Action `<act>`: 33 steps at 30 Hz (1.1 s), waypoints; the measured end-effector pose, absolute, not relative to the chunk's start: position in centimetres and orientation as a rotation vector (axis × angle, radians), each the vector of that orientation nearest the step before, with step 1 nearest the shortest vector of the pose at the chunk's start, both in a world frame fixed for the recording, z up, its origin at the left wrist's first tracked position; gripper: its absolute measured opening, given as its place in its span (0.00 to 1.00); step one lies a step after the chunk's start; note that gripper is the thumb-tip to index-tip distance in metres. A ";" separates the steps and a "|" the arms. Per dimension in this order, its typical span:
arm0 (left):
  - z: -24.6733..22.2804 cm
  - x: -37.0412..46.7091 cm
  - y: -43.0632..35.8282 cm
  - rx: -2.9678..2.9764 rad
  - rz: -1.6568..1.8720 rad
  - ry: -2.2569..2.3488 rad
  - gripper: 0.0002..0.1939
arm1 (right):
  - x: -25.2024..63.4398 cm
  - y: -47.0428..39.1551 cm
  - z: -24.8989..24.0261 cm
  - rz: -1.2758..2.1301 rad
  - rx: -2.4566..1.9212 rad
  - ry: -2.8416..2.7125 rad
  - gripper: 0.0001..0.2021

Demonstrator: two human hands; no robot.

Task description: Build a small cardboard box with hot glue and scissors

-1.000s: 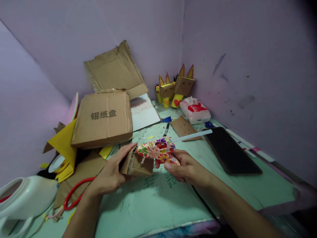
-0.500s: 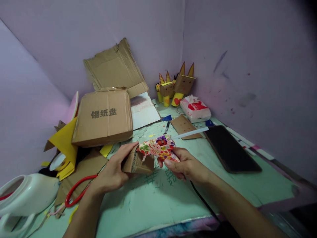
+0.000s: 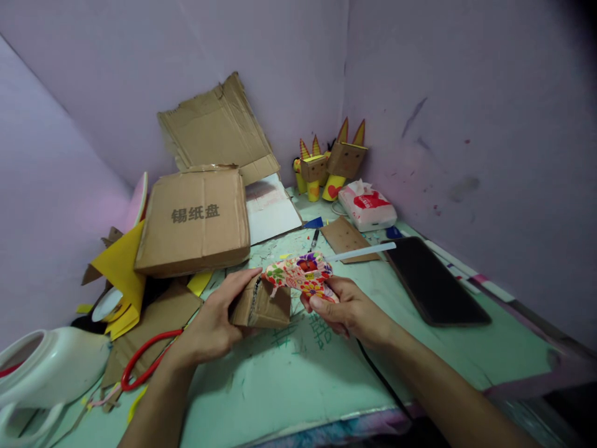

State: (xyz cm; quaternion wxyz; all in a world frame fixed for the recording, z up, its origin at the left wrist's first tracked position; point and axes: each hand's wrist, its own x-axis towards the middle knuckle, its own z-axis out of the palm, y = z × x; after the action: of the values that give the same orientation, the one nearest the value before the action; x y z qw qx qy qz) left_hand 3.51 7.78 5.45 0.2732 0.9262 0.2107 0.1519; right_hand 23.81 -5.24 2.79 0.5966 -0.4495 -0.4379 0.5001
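Note:
My left hand (image 3: pixel 217 320) is wrapped round a small cardboard box (image 3: pixel 270 309), its thumb along the upper edge. My right hand (image 3: pixel 349 311) grips the handle of a flower-patterned glue gun (image 3: pixel 298 274). A long translucent glue stick (image 3: pixel 364 251) sticks out of the gun's back end, and a black cord runs down from below my right hand. The gun's front end is over the top edge of the small box, near my left thumb; the nozzle tip is hard to make out.
A large cardboard box (image 3: pixel 196 224) stands back left, with red-handled scissors (image 3: pixel 140 361) and a white jug (image 3: pixel 60 367) nearer. Right lie a black tablet (image 3: pixel 438 283) and a tissue pack (image 3: pixel 368 208). Cardboard figures (image 3: pixel 345 160) stand in the corner.
The glue gun has shifted slightly to the right along the small box's edge, with its glue stick. My left hand and the box have hardly moved.

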 end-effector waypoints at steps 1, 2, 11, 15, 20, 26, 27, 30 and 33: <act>5.5 3.5 7.8 2.493 0.407 0.567 0.37 | 23.8 -5.2 2.8 1.162 -1.049 -1.010 0.17; 5.6 3.6 7.7 2.494 0.406 0.568 0.36 | 23.8 -5.3 2.8 1.163 -1.054 -1.006 0.16; 5.4 3.5 7.8 2.512 0.406 0.567 0.37 | 23.8 -5.3 2.9 1.155 -1.081 -0.989 0.14; 5.4 3.4 7.7 2.543 0.424 0.559 0.38 | 23.9 -5.4 2.9 1.169 -1.087 -0.977 0.15; 5.6 3.2 7.5 2.600 0.471 0.572 0.37 | 24.3 -5.5 3.0 1.242 -1.067 -0.889 0.17; 5.3 3.3 7.7 2.627 0.455 0.572 0.41 | 25.1 -4.7 2.7 1.093 -1.133 -0.539 0.15; 5.2 3.3 7.7 2.639 0.454 0.556 0.41 | 25.4 -4.3 2.6 1.036 -1.155 -0.469 0.14; 5.0 3.6 7.7 2.683 0.483 0.518 0.40 | 26.6 -3.1 2.2 0.897 -1.236 -0.349 0.12; 4.7 3.7 7.6 2.713 0.516 0.502 0.40 | 28.2 -1.8 2.1 0.842 -1.305 -0.309 0.08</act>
State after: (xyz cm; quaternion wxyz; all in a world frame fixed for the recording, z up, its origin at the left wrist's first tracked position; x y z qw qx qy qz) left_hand 3.71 7.63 4.69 0.1663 0.9531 0.1763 0.1814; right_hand 28.16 -1.76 2.14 0.7025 -0.5866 -0.1389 0.3782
